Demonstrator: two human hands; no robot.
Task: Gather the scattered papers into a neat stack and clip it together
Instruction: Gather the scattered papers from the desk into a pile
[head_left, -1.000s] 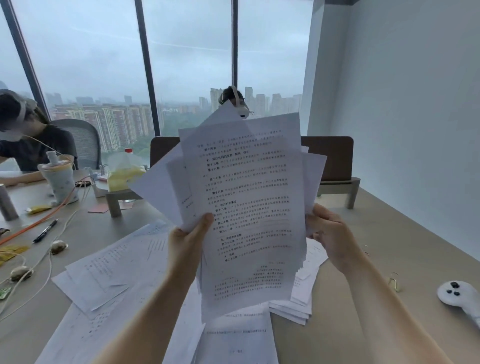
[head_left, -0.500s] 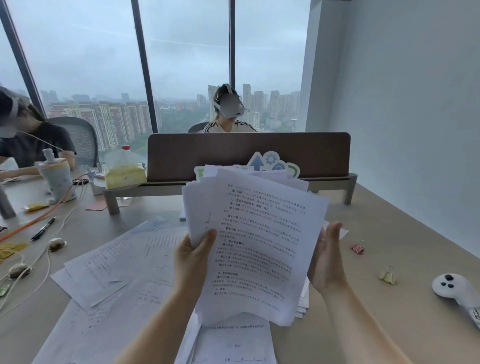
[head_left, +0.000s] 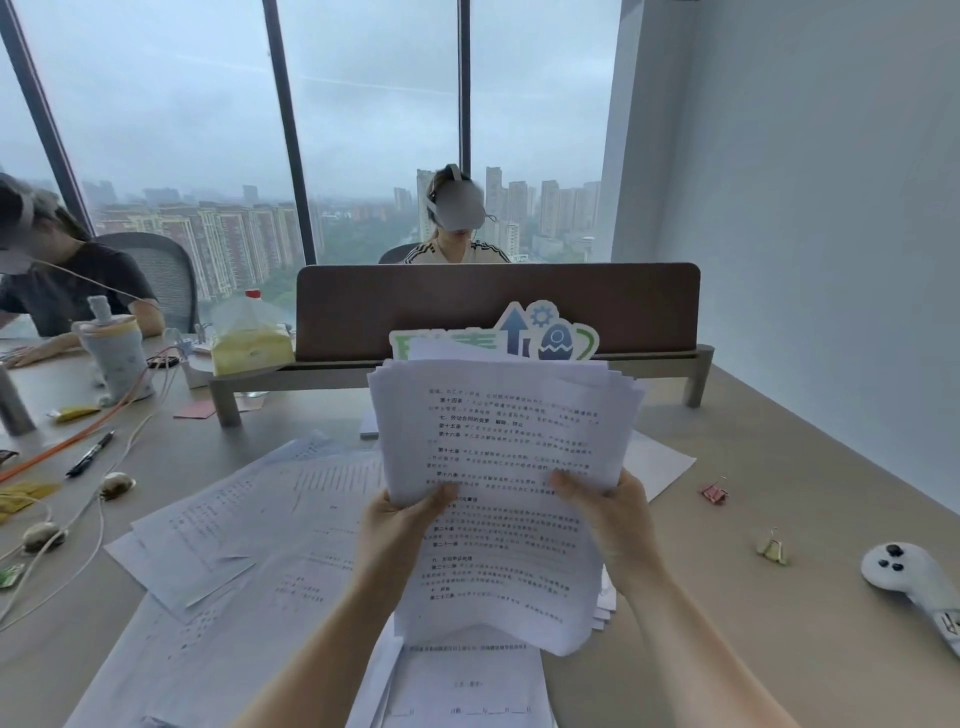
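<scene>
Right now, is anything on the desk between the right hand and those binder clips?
Nothing visible. The right hand and left hand both hold the paper stack above the desk. The pink clip and the gold clip lie on bare desk to the right, and the white controller sits beyond them.

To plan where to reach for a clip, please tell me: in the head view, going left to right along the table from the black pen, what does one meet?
black pen → loose sheets → held stack → pink binder clip → yellow binder clip → white controller
</scene>
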